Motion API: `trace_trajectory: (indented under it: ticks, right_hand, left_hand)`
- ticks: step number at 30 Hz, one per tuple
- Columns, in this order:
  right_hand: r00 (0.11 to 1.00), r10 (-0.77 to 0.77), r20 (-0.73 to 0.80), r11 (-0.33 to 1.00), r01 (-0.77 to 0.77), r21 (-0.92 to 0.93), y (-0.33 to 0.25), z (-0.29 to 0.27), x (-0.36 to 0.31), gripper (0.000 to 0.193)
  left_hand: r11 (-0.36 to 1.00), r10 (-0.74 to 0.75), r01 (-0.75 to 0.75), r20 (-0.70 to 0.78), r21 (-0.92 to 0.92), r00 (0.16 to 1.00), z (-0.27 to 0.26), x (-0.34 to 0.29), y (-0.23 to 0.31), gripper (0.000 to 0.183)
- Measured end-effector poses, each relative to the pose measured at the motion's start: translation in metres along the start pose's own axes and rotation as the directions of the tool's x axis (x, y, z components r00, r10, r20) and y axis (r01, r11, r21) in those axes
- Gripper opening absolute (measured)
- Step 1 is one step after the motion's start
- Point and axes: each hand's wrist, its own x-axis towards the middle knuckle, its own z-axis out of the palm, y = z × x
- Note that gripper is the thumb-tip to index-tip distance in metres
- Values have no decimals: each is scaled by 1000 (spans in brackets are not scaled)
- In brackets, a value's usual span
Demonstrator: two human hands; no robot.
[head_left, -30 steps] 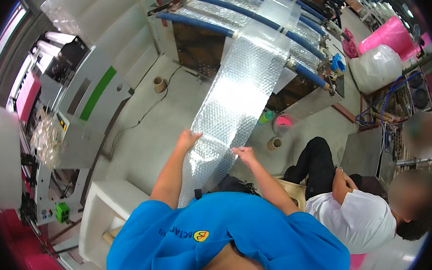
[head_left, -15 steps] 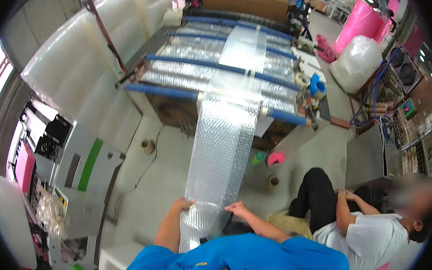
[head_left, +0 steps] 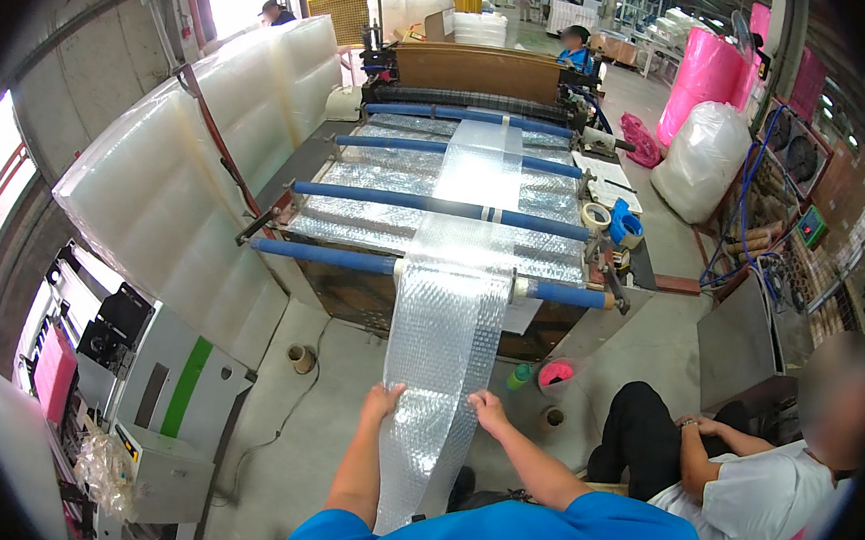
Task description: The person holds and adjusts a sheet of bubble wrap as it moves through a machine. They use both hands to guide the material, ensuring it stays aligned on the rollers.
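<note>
A long strip of clear bubble wrap (head_left: 441, 361) hangs off the front blue roller of the machine and runs down toward my body. My left hand (head_left: 382, 401) grips its left edge, fingers closed on the film. On the opposite edge my right hand (head_left: 487, 411) pinches the wrap at about the same height. Between the hands the strip is stretched fairly flat, with a fold along its right side. Its lower end drops in front of my blue shirt (head_left: 514, 532). The front blue roller (head_left: 328, 256) carries the strip over the machine's near edge.
A seated person in a white shirt (head_left: 748, 493) is close on my right. Big wrapped rolls (head_left: 201, 143) stand left of the machine. Tape rolls (head_left: 624, 223) lie on its right side. A grey cabinet (head_left: 180, 373), a floor cable (head_left: 287, 410) and a cardboard core (head_left: 301, 358) are at left.
My view has tilted up, showing more of the far hall. Both hands now sit farther from my body, arms straighter, still on the bubble wrap's edges.
</note>
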Motion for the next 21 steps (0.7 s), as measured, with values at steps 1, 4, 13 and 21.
trace_trajectory:
  ticks: [1,4,13,21]
  right_hand:
    - [1000,17,-12,995,-16,94,-14,-3,0,21]
    - [988,126,93,829,-157,537,-53,-3,-5,19]
    - [971,188,149,759,-240,606,-59,12,-68,15]
    - [905,299,303,870,-389,304,-9,57,-183,17]
  left_hand:
    - [996,33,-34,-18,-86,999,-15,-9,22,58]
    - [980,133,-153,-154,-128,979,-41,-16,43,53]
    - [936,188,-203,-81,-288,979,-57,-95,0,63]
    - [995,-75,77,39,-70,996,-36,-177,-96,71]
